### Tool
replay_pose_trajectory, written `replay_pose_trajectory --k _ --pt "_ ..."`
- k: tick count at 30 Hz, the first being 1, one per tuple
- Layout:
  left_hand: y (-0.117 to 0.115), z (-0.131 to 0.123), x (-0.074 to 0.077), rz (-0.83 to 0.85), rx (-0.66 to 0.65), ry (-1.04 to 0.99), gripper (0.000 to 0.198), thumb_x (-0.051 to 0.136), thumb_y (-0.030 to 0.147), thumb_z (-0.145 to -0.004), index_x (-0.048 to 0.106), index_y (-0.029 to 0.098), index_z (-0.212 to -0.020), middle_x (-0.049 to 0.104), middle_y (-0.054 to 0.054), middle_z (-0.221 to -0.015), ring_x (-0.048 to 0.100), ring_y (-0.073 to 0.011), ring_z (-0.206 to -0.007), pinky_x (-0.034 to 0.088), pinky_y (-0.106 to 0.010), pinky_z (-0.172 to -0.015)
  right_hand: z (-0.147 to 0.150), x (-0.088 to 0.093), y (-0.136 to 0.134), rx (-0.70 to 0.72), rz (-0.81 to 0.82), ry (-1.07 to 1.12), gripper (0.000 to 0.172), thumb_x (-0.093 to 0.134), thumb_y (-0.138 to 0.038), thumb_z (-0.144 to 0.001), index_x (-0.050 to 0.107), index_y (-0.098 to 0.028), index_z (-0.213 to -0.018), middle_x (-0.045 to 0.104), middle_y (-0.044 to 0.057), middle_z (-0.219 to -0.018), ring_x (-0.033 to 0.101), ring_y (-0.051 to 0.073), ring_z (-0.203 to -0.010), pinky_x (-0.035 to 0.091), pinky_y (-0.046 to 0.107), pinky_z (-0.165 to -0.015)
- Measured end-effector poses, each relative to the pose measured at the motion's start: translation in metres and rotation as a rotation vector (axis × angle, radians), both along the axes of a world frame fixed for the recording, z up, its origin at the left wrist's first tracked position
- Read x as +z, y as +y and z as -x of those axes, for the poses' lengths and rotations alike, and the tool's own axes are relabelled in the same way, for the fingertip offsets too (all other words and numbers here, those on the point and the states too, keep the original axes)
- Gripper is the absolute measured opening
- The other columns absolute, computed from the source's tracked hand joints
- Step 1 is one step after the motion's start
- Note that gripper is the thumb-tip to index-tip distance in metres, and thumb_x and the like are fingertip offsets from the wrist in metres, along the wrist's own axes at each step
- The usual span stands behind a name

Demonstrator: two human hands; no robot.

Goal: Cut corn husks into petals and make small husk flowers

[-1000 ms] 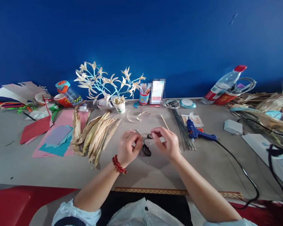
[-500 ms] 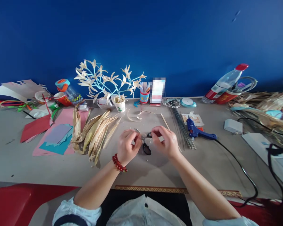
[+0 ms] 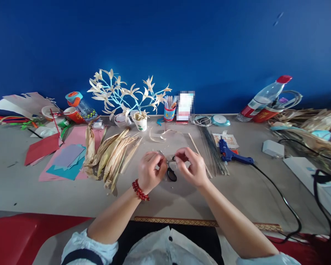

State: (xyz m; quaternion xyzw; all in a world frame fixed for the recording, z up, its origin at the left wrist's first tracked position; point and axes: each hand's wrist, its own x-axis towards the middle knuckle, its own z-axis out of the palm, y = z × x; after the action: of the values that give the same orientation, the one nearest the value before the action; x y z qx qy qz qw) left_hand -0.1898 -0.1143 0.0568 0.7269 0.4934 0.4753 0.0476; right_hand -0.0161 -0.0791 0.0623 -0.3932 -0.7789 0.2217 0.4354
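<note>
My left hand (image 3: pixel 152 168), with a red bead bracelet (image 3: pixel 139 190) at its wrist, is closed in a pinch above the table. Facing it, my right hand (image 3: pixel 191 165) is pinched too, its fingertips a short way to the right. What either pinch holds is too small to make out. Between and beneath the hands lies a pair of scissors with black handles (image 3: pixel 171 175), partly covered by my fingers. Dried corn husks (image 3: pixel 114 158) lie to the left of my left hand. Thin dark wires (image 3: pixel 213 151) and a pale stick (image 3: pixel 200 154) are right of my right hand.
A blue glue gun (image 3: pixel 234 154) with a trailing black cord lies on the right, near a white power strip (image 3: pixel 311 184). Husk flowers stand in a white cup (image 3: pixel 139 123) at the back. Coloured paper (image 3: pixel 68 158) lies left; a tilted bottle (image 3: pixel 262 99) stands back right.
My right hand's fingertips have shifted slightly left, closer to my left hand. My left hand stays pinched in nearly the same place, and the things on the table have not moved.
</note>
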Motion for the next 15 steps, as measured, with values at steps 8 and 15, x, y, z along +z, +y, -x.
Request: replay_pose_trajectory --k 8,15 --pt "0.0000 -0.0023 -0.0024 0.058 -0.053 -0.028 0.011 0.052 0.016 -0.086 0.058 0.021 -0.080 0.066 -0.004 -0.073 0.060 -0.0192 -0.073 0.049 -0.035 -0.075 0.0108 -0.0052 -0.0064 0.044 -0.113 -0.076 0.007 0.052 -0.023 -0.090 0.054 -0.022 -0.084 0.062 0.000 -0.069 0.055 0.013 -0.058 0.041 0.023 -0.054" --pt "0.0025 -0.0017 -0.0028 0.047 -0.075 0.007 0.017 0.050 0.013 -0.085 0.058 0.021 -0.073 0.062 -0.001 -0.064 0.056 -0.0169 -0.064 0.048 -0.034 -0.079 0.0070 -0.0038 -0.0041 0.071 -0.269 -0.199 0.009 0.051 -0.018 -0.089 0.055 -0.021 -0.082 0.060 0.001 -0.068 0.052 0.015 -0.059 0.041 0.026 -0.061"
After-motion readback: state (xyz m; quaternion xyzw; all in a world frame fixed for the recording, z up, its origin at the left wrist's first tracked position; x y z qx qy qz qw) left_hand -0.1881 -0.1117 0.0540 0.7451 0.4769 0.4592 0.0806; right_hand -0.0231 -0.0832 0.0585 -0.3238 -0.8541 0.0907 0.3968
